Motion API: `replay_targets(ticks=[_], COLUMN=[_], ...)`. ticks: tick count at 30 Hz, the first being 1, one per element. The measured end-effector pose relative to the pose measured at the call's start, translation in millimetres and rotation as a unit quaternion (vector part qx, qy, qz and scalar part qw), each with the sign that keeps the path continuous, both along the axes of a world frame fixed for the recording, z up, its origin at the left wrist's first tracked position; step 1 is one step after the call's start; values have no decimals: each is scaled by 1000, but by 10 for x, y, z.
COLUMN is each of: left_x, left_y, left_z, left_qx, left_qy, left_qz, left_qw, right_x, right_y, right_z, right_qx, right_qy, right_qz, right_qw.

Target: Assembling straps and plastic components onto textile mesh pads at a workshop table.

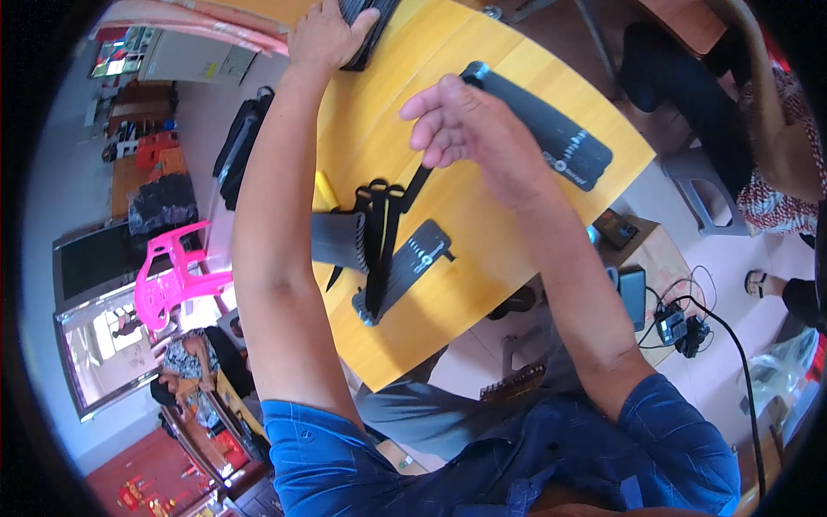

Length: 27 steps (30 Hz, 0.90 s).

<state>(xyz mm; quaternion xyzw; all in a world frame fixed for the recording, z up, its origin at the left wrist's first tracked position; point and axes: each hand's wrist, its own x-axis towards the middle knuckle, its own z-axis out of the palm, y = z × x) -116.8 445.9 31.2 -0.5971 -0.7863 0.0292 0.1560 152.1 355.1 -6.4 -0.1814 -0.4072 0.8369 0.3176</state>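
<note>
right hand (461,116), fingers loosely curled and holding nothing, hovers just above the long flat black plastic strip (551,138) lying diagonally on the yellow wooden table (482,276); left hand (326,36) presses a second black strip (366,26) at the far edge.

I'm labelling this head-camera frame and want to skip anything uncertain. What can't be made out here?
- Head view: what the left hand presses at the table's far end; the black object is cut off by the picture's top edge.
- Whether the right hand pinches the black strap; its fingertips are turned away.
- The dark piece beside the left forearm, partly hidden by it.
</note>
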Motion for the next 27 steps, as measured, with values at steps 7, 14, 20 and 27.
replay_targets(ticks=[7, 14, 20, 27], left_x=[-245, 340, 383, 283], left_y=[-1074, -2615, -2875, -2988], left_z=[321, 435, 348, 182], left_qx=[14, -159, -184, -162], left_qy=[-168, -267, -254, -250], left_qz=[-173, -128, -149, -137], left_qw=[970, 942, 938, 945], right_x=[-143, -460, -631, -708], right_y=[-126, -469, -746, -904], right_z=[28, -191, -224, -285], right_qx=[32, 274, 402, 543], right_qy=[-17, -157, -141, -236], right_qz=[3, 19, 36, 54], right_qw=[999, 949, 904, 804])
